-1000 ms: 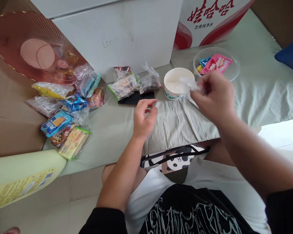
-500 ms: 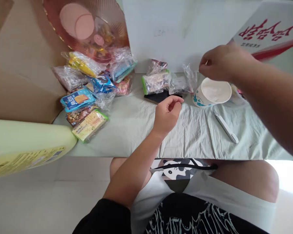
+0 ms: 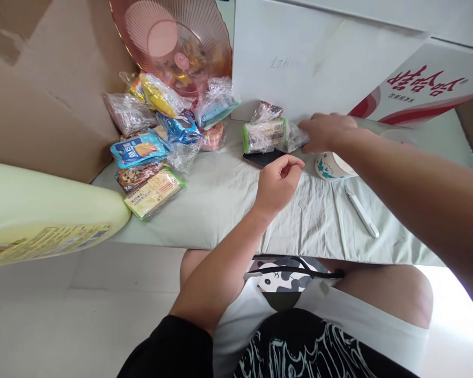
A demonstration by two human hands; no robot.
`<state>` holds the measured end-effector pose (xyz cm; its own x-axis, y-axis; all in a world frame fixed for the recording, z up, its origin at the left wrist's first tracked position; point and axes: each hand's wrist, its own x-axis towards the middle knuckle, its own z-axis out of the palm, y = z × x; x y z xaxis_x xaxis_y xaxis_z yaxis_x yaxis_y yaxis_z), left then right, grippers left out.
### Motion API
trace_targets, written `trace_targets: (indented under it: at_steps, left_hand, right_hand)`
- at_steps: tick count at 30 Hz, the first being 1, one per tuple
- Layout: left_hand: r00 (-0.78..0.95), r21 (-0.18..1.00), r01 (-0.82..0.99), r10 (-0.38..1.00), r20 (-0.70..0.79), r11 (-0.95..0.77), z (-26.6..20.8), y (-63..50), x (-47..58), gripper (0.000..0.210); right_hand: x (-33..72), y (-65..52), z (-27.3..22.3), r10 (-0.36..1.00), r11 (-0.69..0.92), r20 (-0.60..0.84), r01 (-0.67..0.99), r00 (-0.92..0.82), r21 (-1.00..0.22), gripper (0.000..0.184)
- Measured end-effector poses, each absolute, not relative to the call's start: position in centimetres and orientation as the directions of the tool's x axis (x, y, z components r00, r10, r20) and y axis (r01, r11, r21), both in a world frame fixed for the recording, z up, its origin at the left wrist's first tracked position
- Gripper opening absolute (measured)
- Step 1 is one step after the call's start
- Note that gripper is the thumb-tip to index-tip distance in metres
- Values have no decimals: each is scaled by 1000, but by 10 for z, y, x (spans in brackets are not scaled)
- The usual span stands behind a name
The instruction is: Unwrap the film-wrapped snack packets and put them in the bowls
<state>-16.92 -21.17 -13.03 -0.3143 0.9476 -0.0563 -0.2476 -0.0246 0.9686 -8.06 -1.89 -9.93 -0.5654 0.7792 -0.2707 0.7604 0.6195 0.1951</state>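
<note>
My left hand (image 3: 279, 181) rests curled and closed on the cloth, with nothing visible in it. Just beyond its knuckles lies a flat black object (image 3: 260, 158), partly covered by a green-edged biscuit packet (image 3: 264, 135). My right hand (image 3: 328, 134) reaches over a crinkled clear plastic wrapper (image 3: 296, 137), its fingers stretched out and a little blurred. They touch or hover at the wrapper; I cannot tell which. Below my right wrist stands a white paper cup (image 3: 333, 168) with blue leaf print, its right side hidden by the forearm. A slim white cutter-like tool (image 3: 362, 212) lies nearby.
Wrapped snacks form a heap on the left, with a blue packet (image 3: 139, 148) and a soda biscuit packet (image 3: 155, 193). Behind leans a pink translucent ribbed plate (image 3: 216, 37). White boxes (image 3: 283, 47) and a brown carton (image 3: 55, 105) border the cloth; a pale yellow-green container (image 3: 51, 205) juts in.
My right hand has moved left and down from above the paper cup to the clear wrapper, its fingers reaching out. My left hand stays curled in place. The view has shifted slightly.
</note>
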Motion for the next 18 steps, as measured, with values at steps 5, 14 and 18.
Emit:
trace_targets:
  at_steps: [5, 14, 18]
  left_hand:
    - [-311, 963, -270, 946, -90, 2, -135, -207, -170, 8]
    - [-182, 849, -528, 979, -88, -22, -141, -210, -158, 55]
    - [-115, 831, -529, 957, -268, 169, -144, -213, -161, 43]
  right_hand:
    - [-67, -41, -61, 906, 398, 84, 904, -414, 155, 61]
    - [-6, -190, -91, 832, 494, 122, 623, -541, -607, 94]
    - [65, -206, -126, 978, 191, 88, 640, -190, -744, 49]
